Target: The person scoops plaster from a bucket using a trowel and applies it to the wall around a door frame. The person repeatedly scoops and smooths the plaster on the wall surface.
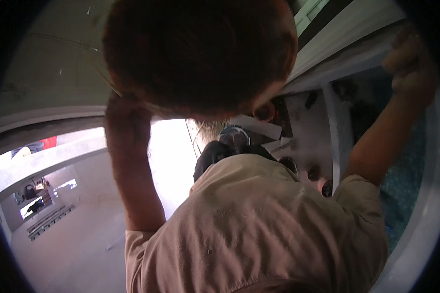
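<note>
A large, dark reddish-brown round pot [200, 49] fills the top middle, its round underside toward me. My left hand [128, 115] is raised at the pot's lower left edge, fingers closed against it and partly lost in shadow. At the upper right my right hand [409, 66] is also raised, well apart from the pot. Its fingers are curled in beside a pale frame [362, 53]; shadow hides what they hold, if anything.
Below me, clay-coloured pots [265, 112] and small dark round containers [314, 172] stand on the floor. A white board [256, 127] lies near my feet. Bluish panelling [406, 176] lies to the right, with a pale wall [83, 180] and bright opening [170, 156] to the left.
</note>
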Tool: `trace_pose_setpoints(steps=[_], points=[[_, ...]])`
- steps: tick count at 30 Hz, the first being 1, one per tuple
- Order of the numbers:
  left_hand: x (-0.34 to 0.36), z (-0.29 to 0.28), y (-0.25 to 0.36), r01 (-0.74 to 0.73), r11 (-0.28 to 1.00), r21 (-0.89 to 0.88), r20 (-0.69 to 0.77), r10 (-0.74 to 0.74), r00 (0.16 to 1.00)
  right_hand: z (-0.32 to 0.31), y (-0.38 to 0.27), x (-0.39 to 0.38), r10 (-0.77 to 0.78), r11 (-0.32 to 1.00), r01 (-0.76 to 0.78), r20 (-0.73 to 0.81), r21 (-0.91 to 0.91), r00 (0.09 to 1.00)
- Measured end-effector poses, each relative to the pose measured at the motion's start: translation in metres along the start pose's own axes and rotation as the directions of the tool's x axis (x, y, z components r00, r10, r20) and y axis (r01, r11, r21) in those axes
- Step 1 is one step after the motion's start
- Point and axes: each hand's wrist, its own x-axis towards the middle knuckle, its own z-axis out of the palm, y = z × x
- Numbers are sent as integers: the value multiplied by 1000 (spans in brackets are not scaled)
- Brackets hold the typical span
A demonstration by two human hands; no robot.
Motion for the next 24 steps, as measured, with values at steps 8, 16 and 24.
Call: trace_pose_setpoints(steps=[8, 16, 24], points=[[25, 3, 4, -54, 997, -49, 105, 59, 993, 80, 30, -128, 307, 940, -262, -210, 217, 928], [18, 49, -69, 71, 996, -54, 163, -62, 985, 69, 31, -213, -61, 909, 37, -45, -415, 997], [-43, 45, -152, 262, 949, 177, 227, -298, 927, 53, -1, -278, 20, 942, 4, 67, -335, 998]])
